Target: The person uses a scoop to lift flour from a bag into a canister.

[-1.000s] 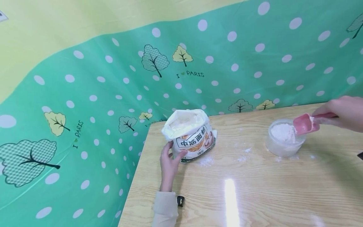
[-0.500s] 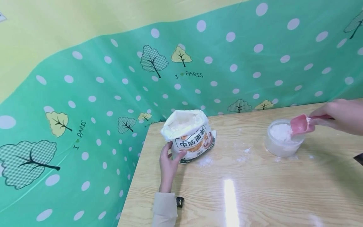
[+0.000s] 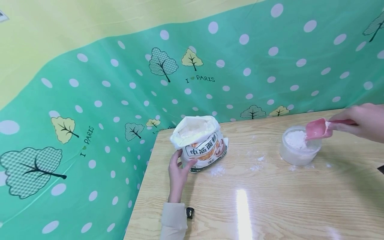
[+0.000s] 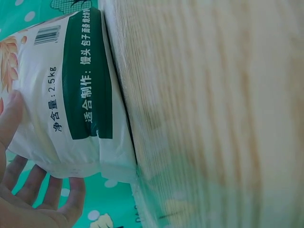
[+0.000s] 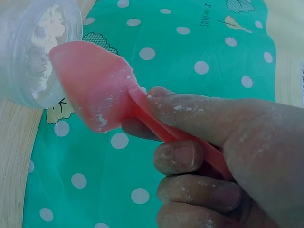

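At the left of the table, an open flour bag [image 3: 207,150] with a rolled-down rim stands with white flour inside. My left hand [image 3: 179,173] holds its lower left side, thumb on the printed front and fingers round the side; the left wrist view shows the fingers [image 4: 35,185] curved by the bag's edge. My right hand [image 3: 361,121] grips the handle of a pink scoop [image 3: 318,129], its bowl tilted over the right rim of a clear round tub [image 3: 300,156]. White flour is heaped in the tub. Flour dusts the fingers and the scoop [image 5: 95,85] in the right wrist view.
Spilled flour [image 3: 259,163] marks the wooden table [image 3: 216,206] between bag and tub. A green, dotted cloth [image 3: 228,66] hangs behind and to the left. A small black item [image 3: 190,212] sits beside the left sleeve [image 3: 174,220].
The right hand has shifted the scoop slightly left over the tub and tipped its bowl further. My left hand has stayed on the flour bag.
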A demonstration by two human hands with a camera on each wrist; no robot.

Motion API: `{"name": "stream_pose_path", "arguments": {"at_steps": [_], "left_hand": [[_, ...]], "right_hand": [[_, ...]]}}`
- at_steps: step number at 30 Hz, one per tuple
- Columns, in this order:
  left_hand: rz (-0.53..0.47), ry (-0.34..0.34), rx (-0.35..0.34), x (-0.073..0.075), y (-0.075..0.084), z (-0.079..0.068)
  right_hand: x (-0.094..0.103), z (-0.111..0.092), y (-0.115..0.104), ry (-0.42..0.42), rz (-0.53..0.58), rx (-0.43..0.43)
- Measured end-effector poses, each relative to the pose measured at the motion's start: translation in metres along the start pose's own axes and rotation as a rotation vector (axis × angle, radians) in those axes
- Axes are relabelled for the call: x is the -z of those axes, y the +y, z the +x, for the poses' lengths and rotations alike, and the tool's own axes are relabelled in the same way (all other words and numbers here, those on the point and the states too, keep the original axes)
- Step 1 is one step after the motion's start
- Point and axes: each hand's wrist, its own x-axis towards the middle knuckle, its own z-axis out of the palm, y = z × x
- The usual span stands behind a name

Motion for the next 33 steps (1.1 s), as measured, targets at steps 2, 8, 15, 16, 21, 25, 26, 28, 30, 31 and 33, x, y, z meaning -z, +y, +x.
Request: {"name": "stream_pose_path", "arguments": {"at_steps": [2, 8, 15, 16, 21, 25, 26, 28, 30, 31, 33], "left_hand": [[0.001, 0.001, 0.002, 0.000, 0.000, 0.000], [0.001, 0.002, -0.002, 0.000, 0.000, 0.001], [0.004, -0.006, 0.007, 0.000, -0.001, 0.001], [0.005, -0.008, 0.012, 0.000, -0.001, 0.000], [0.006, -0.010, 0.021, 0.000, -0.001, 0.000], [0.007, -0.005, 0.007, 0.001, 0.000, 0.000], [0.008, -0.004, 0.003, 0.001, 0.000, 0.000], [0.008, -0.002, -0.002, 0.001, 0.000, 0.000], [0.008, -0.002, -0.005, 0.001, 0.000, -0.001], [0.006, -0.001, -0.005, 0.001, 0.000, -0.001], [0.004, -0.001, -0.005, 0.001, 0.000, -0.001]], "right_hand": [[0.000, -0.002, -0.001, 0.029, 0.009, 0.005], [0.000, -0.005, -0.005, 0.083, 0.016, 0.014], [0.002, -0.007, -0.009, 0.121, 0.032, 0.024], [0.003, -0.007, -0.010, 0.126, 0.030, 0.024], [0.001, -0.009, -0.016, 0.174, 0.028, 0.048], [-0.003, -0.008, -0.018, 0.187, 0.043, 0.056], [-0.004, -0.008, -0.018, 0.186, 0.051, 0.056], [-0.006, -0.008, -0.018, 0.180, 0.064, 0.057], [-0.008, -0.009, -0.018, 0.183, 0.074, 0.067], [-0.008, -0.009, -0.018, 0.186, 0.075, 0.064], [-0.010, -0.009, -0.020, 0.187, 0.073, 0.057]]}}
